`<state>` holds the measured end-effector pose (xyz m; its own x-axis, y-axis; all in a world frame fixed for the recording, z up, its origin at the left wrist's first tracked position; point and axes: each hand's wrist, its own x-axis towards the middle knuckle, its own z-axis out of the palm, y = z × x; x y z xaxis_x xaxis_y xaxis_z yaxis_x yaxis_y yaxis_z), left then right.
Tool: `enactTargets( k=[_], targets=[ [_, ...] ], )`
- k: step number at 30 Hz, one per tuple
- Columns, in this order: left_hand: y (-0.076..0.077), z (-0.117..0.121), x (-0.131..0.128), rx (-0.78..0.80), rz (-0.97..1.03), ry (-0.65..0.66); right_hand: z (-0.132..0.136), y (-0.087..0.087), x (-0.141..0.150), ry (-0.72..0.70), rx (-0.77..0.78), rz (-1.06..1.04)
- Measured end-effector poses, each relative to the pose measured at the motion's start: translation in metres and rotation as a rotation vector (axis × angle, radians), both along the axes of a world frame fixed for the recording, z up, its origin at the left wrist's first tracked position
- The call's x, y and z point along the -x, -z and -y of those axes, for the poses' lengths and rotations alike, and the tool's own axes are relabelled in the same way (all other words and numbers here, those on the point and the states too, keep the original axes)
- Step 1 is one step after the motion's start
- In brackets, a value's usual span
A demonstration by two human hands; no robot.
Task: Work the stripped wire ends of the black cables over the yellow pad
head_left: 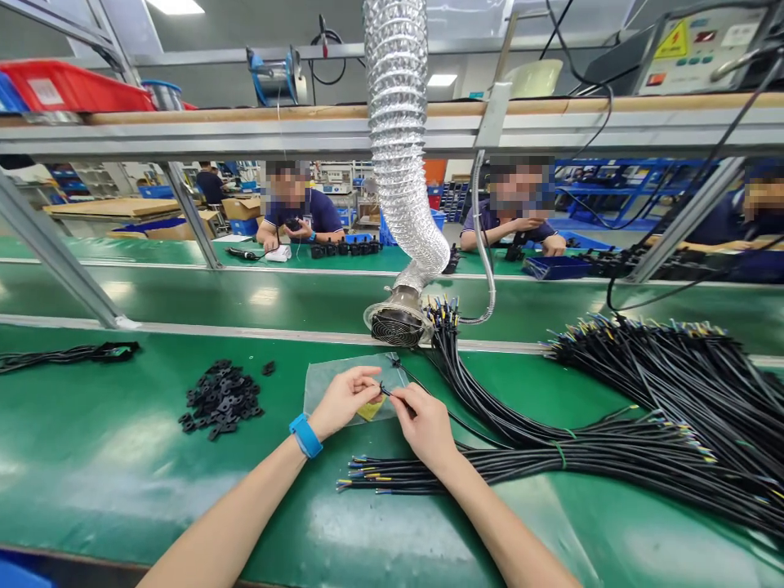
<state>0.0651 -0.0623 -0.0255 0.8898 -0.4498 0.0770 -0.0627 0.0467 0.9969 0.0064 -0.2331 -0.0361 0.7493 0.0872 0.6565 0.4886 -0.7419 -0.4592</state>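
Observation:
My right hand (425, 420) is closed around a thin black cable (388, 393) near its end, which points left. Facing it, my left hand (344, 400), with a blue band on the wrist, pinches at the cable's tip with thumb and fingers. A small dark bit shows at that tip, too small to name. Under both hands lies a clear plastic bag (317, 377) with a yellow patch (371, 410). Left of my hands is a pile of small black plastic parts (221, 398). A bundle of black cables (490, 408) curves away on the right.
Behind my hands hangs a silver duct (398, 122) ending in a round fan (398, 322). More cables (661, 384) cover the right of the green bench (122, 482). A metal rail (275, 333) crosses behind. Co-workers sit opposite. Overhead, a shelf holds a red bin (79, 86).

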Motion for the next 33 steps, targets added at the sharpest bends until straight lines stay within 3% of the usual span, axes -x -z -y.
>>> enactTargets(
  k=[4, 9, 19, 26, 33],
  targets=[
    [0.002, 0.000, 0.000, -0.007, -0.051, 0.020, 0.002, -0.001, 0.001, 0.023, 0.091, 0.085],
    [-0.003, -0.002, 0.004, -0.160, 0.272, -0.021, 0.004, 0.000, 0.001, 0.027, 0.161, 0.065],
    [-0.008, 0.005, 0.017, -0.256, 0.449, -0.038, -0.002, 0.002, -0.001, -0.073, -0.129, -0.188],
    [0.003, 0.005, 0.004, -0.235, 0.272, -0.111, -0.001, 0.005, -0.001, 0.066, -0.086, -0.124],
    [-0.001, 0.005, 0.011, -0.307, 0.427, -0.086, 0.002, 0.008, 0.001, -0.015, -0.058, -0.172]
  ],
)
